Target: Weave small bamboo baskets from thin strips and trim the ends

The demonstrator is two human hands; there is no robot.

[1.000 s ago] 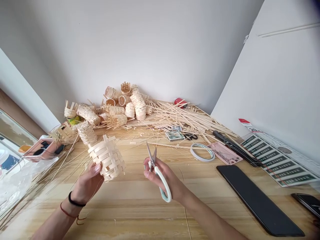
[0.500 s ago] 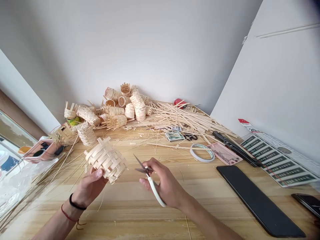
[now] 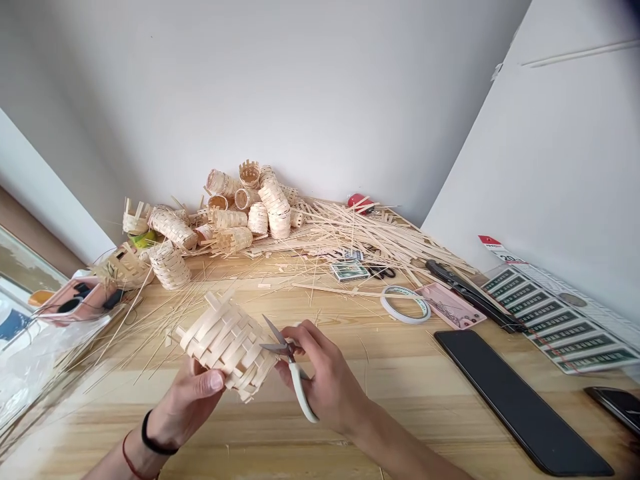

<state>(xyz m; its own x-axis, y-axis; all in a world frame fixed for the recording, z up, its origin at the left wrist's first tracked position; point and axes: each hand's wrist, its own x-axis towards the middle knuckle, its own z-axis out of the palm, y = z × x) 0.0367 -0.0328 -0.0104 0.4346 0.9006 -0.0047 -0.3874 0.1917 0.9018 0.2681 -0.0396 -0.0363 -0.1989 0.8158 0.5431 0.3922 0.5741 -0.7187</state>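
Well, at lower centre our left hand firmly cups a woven bamboo basket from below, while to its right our right hand clenches white-handled scissors, blades slightly parted across the basket's right edge.

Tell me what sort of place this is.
Probably a basket-weaving craft workspace: a wooden table holds a heap of small woven baskets and loose pale weaving strips, while scissors are held to a woven basket.
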